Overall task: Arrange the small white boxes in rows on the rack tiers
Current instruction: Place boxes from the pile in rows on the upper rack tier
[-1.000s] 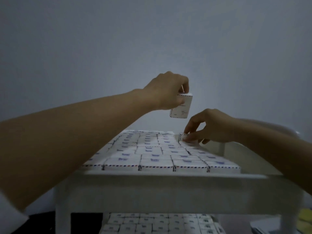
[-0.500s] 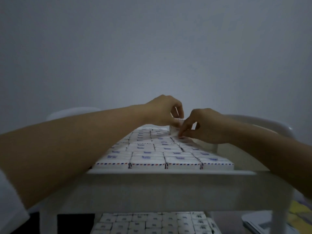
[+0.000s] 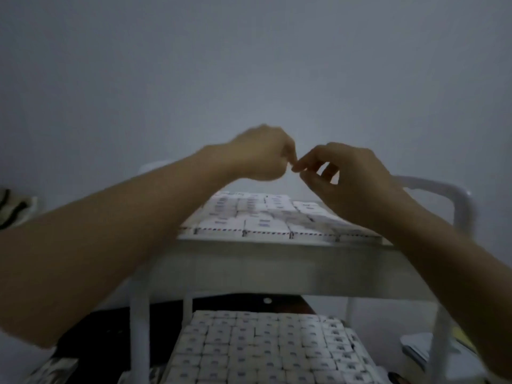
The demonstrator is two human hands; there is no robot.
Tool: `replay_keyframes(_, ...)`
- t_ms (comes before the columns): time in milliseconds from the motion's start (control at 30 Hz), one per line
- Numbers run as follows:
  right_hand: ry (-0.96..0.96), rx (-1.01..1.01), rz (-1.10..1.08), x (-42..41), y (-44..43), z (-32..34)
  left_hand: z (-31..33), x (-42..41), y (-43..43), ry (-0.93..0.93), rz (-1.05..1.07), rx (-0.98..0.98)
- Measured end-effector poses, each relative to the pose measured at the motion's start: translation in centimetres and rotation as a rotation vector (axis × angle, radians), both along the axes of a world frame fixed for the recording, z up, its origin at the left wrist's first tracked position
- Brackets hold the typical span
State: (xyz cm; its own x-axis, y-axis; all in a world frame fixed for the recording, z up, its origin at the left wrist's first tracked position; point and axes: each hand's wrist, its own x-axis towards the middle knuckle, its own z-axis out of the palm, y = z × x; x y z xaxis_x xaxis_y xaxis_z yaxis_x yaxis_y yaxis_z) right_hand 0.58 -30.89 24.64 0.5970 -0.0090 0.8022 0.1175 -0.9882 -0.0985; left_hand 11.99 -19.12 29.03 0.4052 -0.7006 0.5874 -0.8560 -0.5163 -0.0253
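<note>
Rows of small white boxes (image 3: 263,220) with striped edges fill the top tier of the white rack (image 3: 277,264). More small white boxes (image 3: 263,347) cover the lower tier. Both hands hover above the back of the top tier, apart from the boxes. My left hand (image 3: 260,153) is curled into a fist and I see nothing in it. My right hand (image 3: 343,176) has loosely curled fingers, its fingertips almost meeting the left hand's, and holds no box. Both hands are blurred by motion.
The rack's curved white handle (image 3: 457,198) rises at the right behind my right forearm. A plain grey wall stands close behind. A striped cloth (image 3: 11,209) shows at the far left, and papers (image 3: 418,347) lie low at the right.
My left hand brought its box down to the back row, where both hands set it. Both hands have since lifted off the boxes, and the view has tilted down, showing more of the lower tier.
</note>
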Motion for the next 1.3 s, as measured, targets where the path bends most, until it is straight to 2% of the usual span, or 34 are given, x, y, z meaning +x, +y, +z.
replay_keyframes(67, -0.127, 0.069, 0.144, -1.2, 2.9, -1.3, -0.3, -2.1, 3.9, -0.064, -0.033, -0.158)
replay_keyframes(200, -0.264, 0.145, 0.465, -2.1, 9.3, -4.8, -4.3, -6.1, 12.7, -0.074, -0.105, -0.312)
replay_keyframes(300, -0.213, 0.21, 0.662, -1.2, 14.4, -8.3, -9.2, -7.7, 19.7, -0.048, -0.044, -0.378)
replay_keyframes(400, -0.037, 0.181, 0.771, 0.7, 19.4, -12.1, -15.3, -7.3, 26.4, 0.088, 0.123, -0.399)
replay_keyframes(567, 0.324, 0.058, 0.789, 4.4, 26.3, -18.4, -26.2, -7.4, 37.4, 0.384, 0.545, -0.441)
replay_keyframes(667, 0.502, 0.02, 0.78, 7.0, 29.6, -21.5, -30.6, -8.6, 43.0, 0.424, 0.714, -0.468)
replay_keyframes(733, 0.578, -0.032, 0.799, 8.4, 31.7, -23.3, -32.7, -9.2, 45.7, 0.387, 0.779, -0.408)
replay_keyframes(800, 0.644, -0.145, 0.814, 9.5, 34.1, -24.9, -34.6, -9.6, 47.9, 0.357, 0.822, -0.36)
replay_keyframes(933, 0.762, -0.54, 0.735, 10.9, 37.5, -27.6, -37.4, -10.2, 50.4, 0.413, 0.93, -0.317)
replay_keyframes(1000, 0.784, -0.631, 0.677, 11.5, 38.2, -28.2, -38.3, -10.3, 50.7, 0.447, 0.979, -0.296)
replay_keyframes(1167, 0.876, -0.671, 0.653, 12.3, 38.4, -28.1, -39.1, -10.7, 50.8, 0.491, 1.028, -0.297)
replay_keyframes(1300, 0.886, -0.505, 0.741, 12.4, 38.2, -27.7, -38.8, -11.2, 50.6, 0.54, 0.974, -0.353)
